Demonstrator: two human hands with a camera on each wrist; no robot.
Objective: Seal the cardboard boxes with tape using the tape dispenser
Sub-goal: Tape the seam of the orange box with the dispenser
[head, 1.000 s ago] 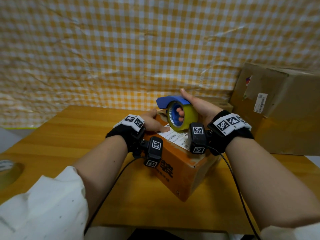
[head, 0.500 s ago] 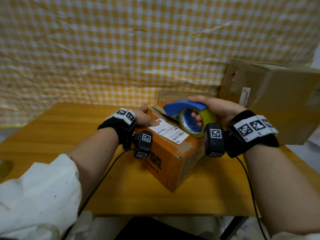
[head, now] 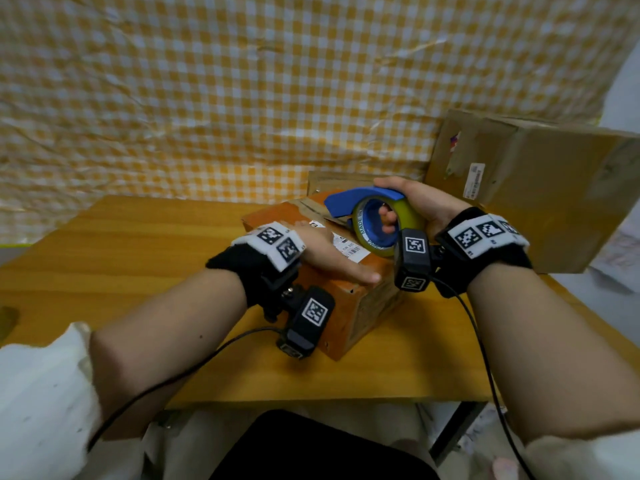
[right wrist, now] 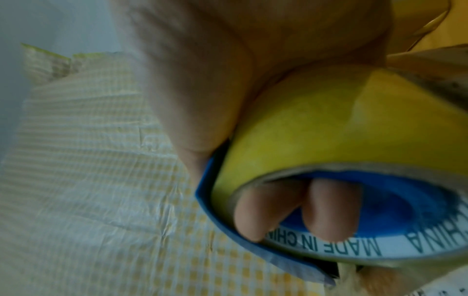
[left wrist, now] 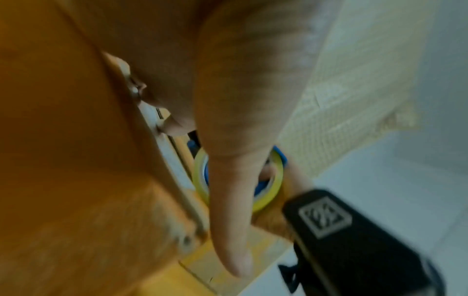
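A small orange-brown cardboard box (head: 346, 306) with a white label sits on the wooden table (head: 138, 258). My left hand (head: 329, 254) lies flat on the box top, its thumb (left wrist: 233, 200) stretched toward the near right corner. My right hand (head: 419, 206) grips the blue tape dispenser (head: 360, 199), which carries a yellow tape roll (head: 408, 220). The dispenser sits over the far right part of the box top. Two fingers (right wrist: 329, 210) poke through the roll's blue core, and the yellow roll (right wrist: 329, 130) fills the right wrist view. The box seam under my hands is mostly hidden.
A larger brown cardboard box (head: 540, 202) stands at the right rear of the table. A flat cardboard piece (head: 336, 181) leans behind the small box. A yellow checked cloth (head: 242, 98) hangs behind the table. The table's front edge (head: 311, 396) is close to my body.
My left hand has slid from the box's far left corner across the top toward the near right corner. The dispenser has tipped down and lies lower over the box top.
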